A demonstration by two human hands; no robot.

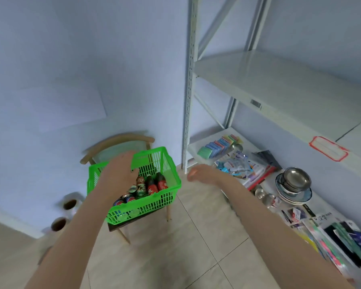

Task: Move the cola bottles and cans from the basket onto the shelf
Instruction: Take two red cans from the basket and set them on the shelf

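Head view: left hand (118, 174), fingers spread, hovers over ribbed green plastic basket (165, 189) of glossy bottles (157, 183) and cans (129, 198); right hand (202, 174), at three o'clock, blurred, fingers unreadable.

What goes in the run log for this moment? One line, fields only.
stage: reaching | left hand: over green basket, empty | right hand: open, beside basket | bottles, cans: in basket | shelf: bare

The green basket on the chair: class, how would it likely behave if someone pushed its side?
The green basket would probably slide rather than tip: it is wide and loaded low with bottles and cans. It seems to overhang the chair seat, so a push outward might topple it off. Its thin lattice walls may flex.
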